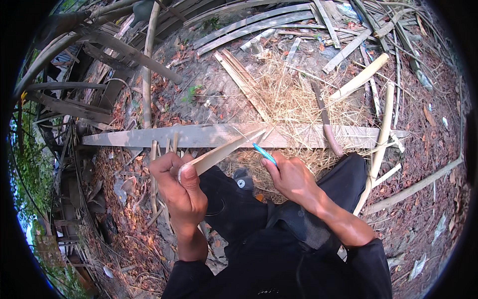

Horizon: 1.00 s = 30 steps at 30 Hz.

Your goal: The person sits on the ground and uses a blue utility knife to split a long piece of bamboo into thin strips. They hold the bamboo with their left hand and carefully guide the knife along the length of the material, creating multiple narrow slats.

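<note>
My left hand (180,187) grips a pale split bamboo strip (226,149) that slants up to the right, its tip near a grey wooden plank (149,137). My right hand (291,177) is closed around a small knife with a blue handle (264,153), held just right of the strip's upper part. Both hands are above my lap in dark clothing. Whether the blade touches the strip is hidden.
A large knife with a brown handle (326,122) lies on the plank amid dry bamboo shavings (289,99). Pale bamboo poles (381,142) and split strips (244,82) lie on the leaf-strewn ground. Weathered bamboo and wood (99,74) are stacked at left.
</note>
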Each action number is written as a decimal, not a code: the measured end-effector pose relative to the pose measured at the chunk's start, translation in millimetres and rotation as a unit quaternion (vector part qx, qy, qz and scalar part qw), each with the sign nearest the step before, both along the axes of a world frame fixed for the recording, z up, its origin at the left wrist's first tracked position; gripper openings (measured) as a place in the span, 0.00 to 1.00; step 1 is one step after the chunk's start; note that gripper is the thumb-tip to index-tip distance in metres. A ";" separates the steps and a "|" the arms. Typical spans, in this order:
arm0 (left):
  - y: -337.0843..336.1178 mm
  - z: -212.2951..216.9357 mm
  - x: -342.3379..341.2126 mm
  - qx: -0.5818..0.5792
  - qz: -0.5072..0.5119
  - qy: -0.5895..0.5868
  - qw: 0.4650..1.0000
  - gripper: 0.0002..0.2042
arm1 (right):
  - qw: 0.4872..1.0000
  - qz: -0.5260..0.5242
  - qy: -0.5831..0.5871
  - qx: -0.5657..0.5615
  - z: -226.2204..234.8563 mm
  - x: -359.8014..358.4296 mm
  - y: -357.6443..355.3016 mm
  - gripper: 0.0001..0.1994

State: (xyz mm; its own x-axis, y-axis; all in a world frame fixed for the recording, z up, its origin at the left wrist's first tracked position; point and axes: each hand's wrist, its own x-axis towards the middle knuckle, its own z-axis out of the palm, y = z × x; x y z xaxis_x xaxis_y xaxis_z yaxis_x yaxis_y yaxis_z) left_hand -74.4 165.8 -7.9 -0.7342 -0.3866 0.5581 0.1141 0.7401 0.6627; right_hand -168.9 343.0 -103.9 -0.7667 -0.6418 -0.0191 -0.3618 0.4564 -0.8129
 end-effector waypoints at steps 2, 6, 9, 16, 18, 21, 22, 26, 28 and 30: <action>2.4 -4.8 5.8 0.021 0.003 -0.013 1.000 0.11 | 0.998 0.007 -0.055 -0.031 19.0 9.5 -7.7 0.18; 1.0 -2.9 0.3 0.021 0.026 0.007 0.999 0.13 | 0.998 -0.030 -0.060 0.013 -44.9 -1.5 -13.4 0.18; -4.4 -11.0 -0.9 0.006 0.014 0.032 0.999 0.13 | 0.994 -0.051 -0.089 0.029 -53.6 -12.5 -4.1 0.19; -4.1 -12.5 -1.9 0.000 0.011 0.043 0.999 0.14 | 0.994 -0.049 -0.095 0.019 -93.3 -20.9 -11.9 0.20; -11.4 -19.6 8.8 -0.009 0.034 0.045 0.998 0.14 | 0.994 -0.052 -0.093 0.015 -74.8 -20.1 -12.1 0.18; -21.8 -25.9 17.6 -0.032 -0.008 0.069 0.997 0.16 | 0.994 0.000 0.003 -0.106 -42.1 -7.0 -17.2 0.16; -25.2 -28.2 15.5 -0.070 -0.019 0.087 0.994 0.16 | 0.996 0.003 0.015 -0.088 -49.5 -3.7 -15.8 0.16; -24.4 -22.9 15.1 -0.071 -0.087 0.081 0.990 0.18 | 0.999 -0.019 -0.046 0.013 -66.7 -9.9 -12.3 0.15; -27.2 -24.0 18.1 -0.044 -0.083 0.091 0.991 0.19 | 0.997 -0.009 -0.076 0.022 -43.7 -8.0 -12.8 0.15; -28.3 -25.1 20.9 -0.039 -0.094 0.088 0.991 0.19 | 0.998 0.018 0.003 -0.067 -26.1 5.3 -14.9 0.15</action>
